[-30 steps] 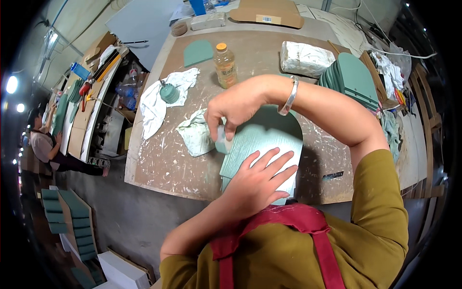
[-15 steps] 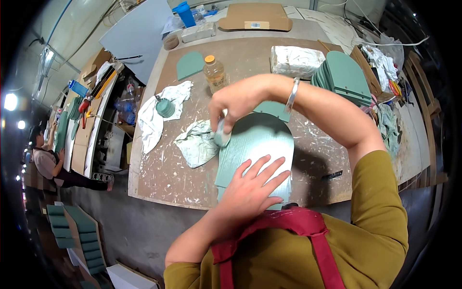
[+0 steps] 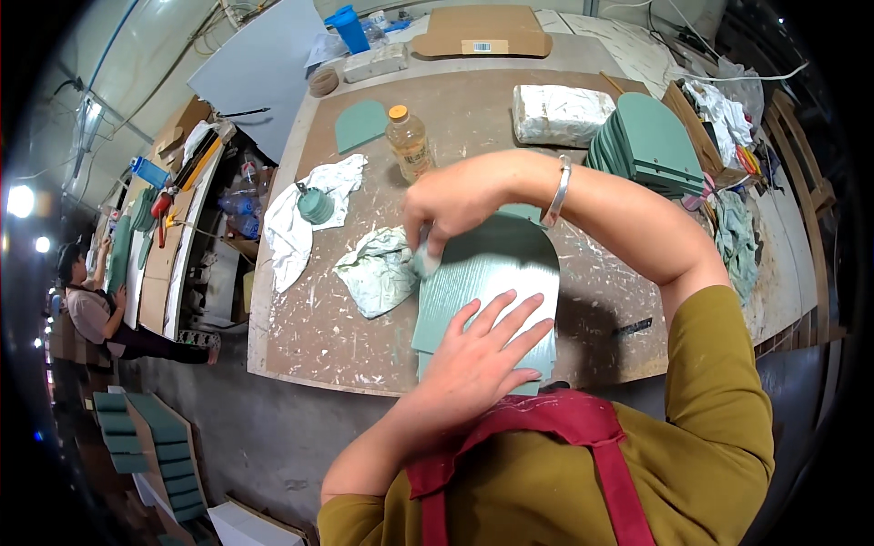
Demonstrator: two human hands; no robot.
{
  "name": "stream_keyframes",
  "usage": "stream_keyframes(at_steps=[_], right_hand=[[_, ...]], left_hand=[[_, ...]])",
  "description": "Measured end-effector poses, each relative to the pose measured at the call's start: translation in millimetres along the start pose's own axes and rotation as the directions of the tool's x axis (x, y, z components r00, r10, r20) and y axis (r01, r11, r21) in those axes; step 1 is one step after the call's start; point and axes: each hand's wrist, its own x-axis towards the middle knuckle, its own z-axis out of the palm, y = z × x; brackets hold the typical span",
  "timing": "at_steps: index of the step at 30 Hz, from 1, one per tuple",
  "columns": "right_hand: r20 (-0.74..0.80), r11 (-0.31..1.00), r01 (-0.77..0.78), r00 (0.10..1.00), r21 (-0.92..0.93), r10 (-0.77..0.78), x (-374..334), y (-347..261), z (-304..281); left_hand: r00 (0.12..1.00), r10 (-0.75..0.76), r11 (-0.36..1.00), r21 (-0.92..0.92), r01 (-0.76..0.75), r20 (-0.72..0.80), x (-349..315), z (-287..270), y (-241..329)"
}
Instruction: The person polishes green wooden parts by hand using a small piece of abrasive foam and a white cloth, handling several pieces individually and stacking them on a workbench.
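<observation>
A round-topped green panel with wood-like streaks lies in front of me on a stack of similar panels. My left hand rests flat on it, fingers spread. Above the panel's left edge, my right hand pinches a small pale, green-stained pad; the fingers partly cover it, so its exact kind is unclear. Just left of it lies a crumpled, green-smeared white rag. Behind my right hand stands a clear bottle with an orange cap. Another green panel shows partly behind my right wrist.
A small green jar stands on a white cloth at left. A single green panel lies farther back. At right are a stack of drilled green panels and a white wrapped block. A person works far left.
My right hand and the pad have shifted slightly along the panel's left edge, while my left hand keeps its place. The whole view has moved a little.
</observation>
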Motion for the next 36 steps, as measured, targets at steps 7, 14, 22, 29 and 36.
stream_keyframes(at_steps=[7, 14, 22, 29, 36], right_hand=[[-0.114, 0.994, -0.061, 0.991, 0.094, 0.071, -14, 17, 1], [-0.242, 0.976, -0.168, 0.950, 0.137, 0.197, -58, 54, -3], [-0.330, 0.960, -0.175, 0.913, 0.219, 0.241, -64, 27, 15], [-0.542, 0.858, -0.295, 0.676, 0.421, 0.499, -151, 38, 74], [-0.733, 0.874, -0.253, 0.477, 0.414, 0.485, -145, 19, 105]], left_hand=[[1.000, -0.010, 1.000, 0.005, 0.010, 0.023, 2, 0, 1], [0.999, -0.024, 0.999, 0.023, 0.023, 0.039, 0, 0, 2], [0.999, -0.030, 0.999, 0.026, 0.030, 0.018, 4, 2, 5], [0.999, -0.050, 0.999, 0.018, 0.050, 0.007, 3, 2, 6], [0.998, -0.058, 0.998, 0.003, 0.057, 0.038, 5, -2, 11]])
